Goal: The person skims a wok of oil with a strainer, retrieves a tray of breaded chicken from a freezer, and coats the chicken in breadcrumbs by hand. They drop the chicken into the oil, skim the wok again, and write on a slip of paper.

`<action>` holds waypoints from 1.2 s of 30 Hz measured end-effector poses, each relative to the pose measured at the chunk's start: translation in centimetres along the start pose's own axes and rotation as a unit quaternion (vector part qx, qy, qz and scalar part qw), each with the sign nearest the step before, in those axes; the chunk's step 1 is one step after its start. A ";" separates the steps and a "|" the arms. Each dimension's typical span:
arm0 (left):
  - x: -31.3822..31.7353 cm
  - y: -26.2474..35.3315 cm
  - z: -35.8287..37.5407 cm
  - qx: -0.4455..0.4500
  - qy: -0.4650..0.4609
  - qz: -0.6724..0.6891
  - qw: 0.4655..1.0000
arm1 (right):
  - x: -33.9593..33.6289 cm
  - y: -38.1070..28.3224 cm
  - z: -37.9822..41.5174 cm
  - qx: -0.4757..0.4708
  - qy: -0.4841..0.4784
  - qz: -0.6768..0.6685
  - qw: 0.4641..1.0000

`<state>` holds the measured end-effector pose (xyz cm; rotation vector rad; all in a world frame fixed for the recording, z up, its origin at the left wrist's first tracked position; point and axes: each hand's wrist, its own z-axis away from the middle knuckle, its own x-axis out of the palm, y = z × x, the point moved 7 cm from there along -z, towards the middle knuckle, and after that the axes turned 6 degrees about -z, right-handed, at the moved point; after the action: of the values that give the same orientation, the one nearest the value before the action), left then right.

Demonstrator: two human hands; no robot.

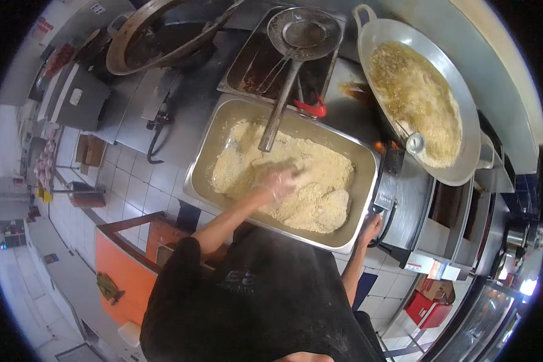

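- Two hands show: your left hand (280, 181) lies spread, fingers loose, pressing a breaded piece (320, 205) into the crumbs (247, 163) of the steel tray (220, 130).
- Your right hand (370, 227) sits at the tray's near corner, just beside its rim; whether it grips or only rests there, I cannot tell.
- Just beyond your left hand, a skimmer handle (277, 108) leans into the crumbs; a careless sweep could knock it.
- Beyond your right hand, well within reach, the wok of bubbling oil (416, 90) is the main hazard: crumbs flicked off your fingers could spit.
- Pressing hard near the tray's edge could, I judge, tip it or spill coating over the rim.
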<state>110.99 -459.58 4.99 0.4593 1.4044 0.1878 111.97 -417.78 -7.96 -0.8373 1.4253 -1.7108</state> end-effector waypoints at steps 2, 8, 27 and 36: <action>-1.2 2.1 1.0 0.093 0.099 -0.125 0.983 | -0.6 -0.4 0.9 0.010 -0.002 -0.002 1.000; 0.7 -0.3 1.1 -0.065 -0.112 -0.010 0.992 | -3.8 1.8 2.9 0.040 0.006 0.017 0.999; 2.1 -6.7 -0.5 -0.173 -0.022 0.092 0.980 | -7.7 1.6 8.8 0.085 0.083 0.073 0.990; 1.2 -9.0 -3.0 -0.213 -0.193 0.179 0.941 | -6.7 1.4 8.7 0.055 0.051 0.103 0.992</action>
<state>107.03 -466.60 -0.10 0.3605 0.8513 0.6497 122.92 -416.50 -8.05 -0.5308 1.4179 -1.6765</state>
